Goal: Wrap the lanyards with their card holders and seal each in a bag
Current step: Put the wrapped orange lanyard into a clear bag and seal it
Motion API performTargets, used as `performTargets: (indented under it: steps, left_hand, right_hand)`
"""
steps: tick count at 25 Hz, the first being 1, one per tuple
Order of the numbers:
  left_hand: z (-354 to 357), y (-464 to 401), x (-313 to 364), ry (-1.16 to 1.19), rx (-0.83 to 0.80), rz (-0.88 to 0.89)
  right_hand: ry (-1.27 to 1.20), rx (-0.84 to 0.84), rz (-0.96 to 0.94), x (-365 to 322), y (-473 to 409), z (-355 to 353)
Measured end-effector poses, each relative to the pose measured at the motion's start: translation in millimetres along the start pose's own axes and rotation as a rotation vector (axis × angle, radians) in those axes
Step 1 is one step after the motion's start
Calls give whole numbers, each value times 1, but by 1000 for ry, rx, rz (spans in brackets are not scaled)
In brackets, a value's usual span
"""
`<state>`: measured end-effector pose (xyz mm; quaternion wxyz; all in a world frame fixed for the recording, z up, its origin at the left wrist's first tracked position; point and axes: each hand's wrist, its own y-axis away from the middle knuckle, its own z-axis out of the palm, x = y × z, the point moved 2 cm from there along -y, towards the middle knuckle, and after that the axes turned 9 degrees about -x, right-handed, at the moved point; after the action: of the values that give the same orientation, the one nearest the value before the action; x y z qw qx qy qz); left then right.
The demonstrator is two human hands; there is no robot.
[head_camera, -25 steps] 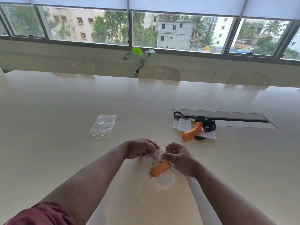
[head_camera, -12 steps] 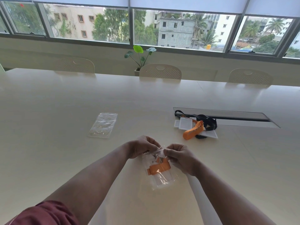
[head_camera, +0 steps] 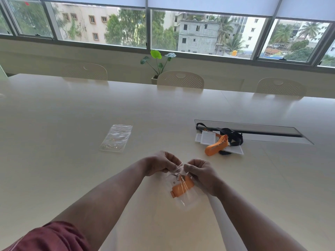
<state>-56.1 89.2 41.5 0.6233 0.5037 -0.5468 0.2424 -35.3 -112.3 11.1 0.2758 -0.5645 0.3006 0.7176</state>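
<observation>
A clear plastic bag point(head_camera: 184, 198) hangs just above the table in front of me, with an orange lanyard point(head_camera: 182, 187) wrapped round its card holder inside. My left hand point(head_camera: 159, 163) pinches the bag's top edge on the left, and my right hand point(head_camera: 201, 173) pinches it on the right. Farther right on the table lies a pile of loose lanyards point(head_camera: 217, 144), orange and black, over white card holders point(head_camera: 207, 138). A flat stack of empty clear bags point(head_camera: 116, 138) lies to the left.
The long pale table point(head_camera: 72, 115) has a recessed cable slot point(head_camera: 262, 133) behind the lanyard pile. Three perforated chairs point(head_camera: 180, 79) stand along the far edge, and a potted plant point(head_camera: 157, 64) stands below the windows.
My two hands have stayed at the bag's top edge with small finger movements. The bag has tilted slightly. The view has shifted a little.
</observation>
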Motion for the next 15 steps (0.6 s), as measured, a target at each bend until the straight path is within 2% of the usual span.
performTargets:
  steps: [8, 15]
  left_hand:
    - [-2, 2, -1, 7, -62, -5]
    - [1, 4, 4, -55, -49, -31]
  right_hand:
    - [54, 7, -1, 5, -3, 0]
    - [104, -84, 53, -4, 0, 1]
